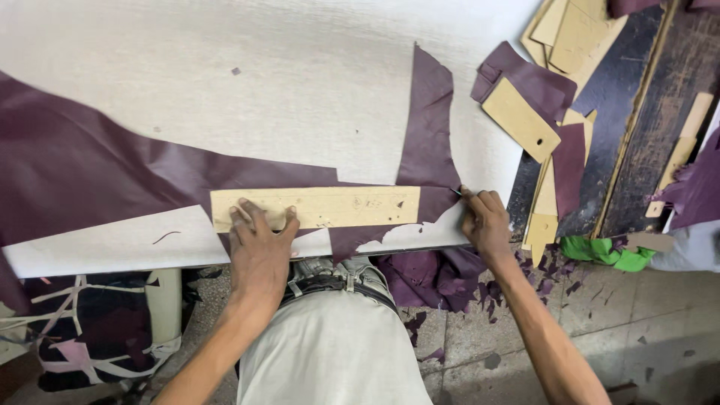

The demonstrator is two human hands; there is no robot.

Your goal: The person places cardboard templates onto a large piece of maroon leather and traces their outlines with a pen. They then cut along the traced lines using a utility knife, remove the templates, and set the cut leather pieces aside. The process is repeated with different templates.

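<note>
Head view: left hand point(259, 240) lies spread flat, pressing a long tan template strip point(319, 208) onto dark purple leather point(112, 169). Right hand point(486, 219) is closed around a thin blade at the strip's right end, on the white cutting table point(247, 82).

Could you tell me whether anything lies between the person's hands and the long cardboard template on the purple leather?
Nothing visible does. The left hand presses flat on the cardboard template itself, which lies on the purple leather. The right hand is at the template's far end, holding a small tool too small to identify.
</note>
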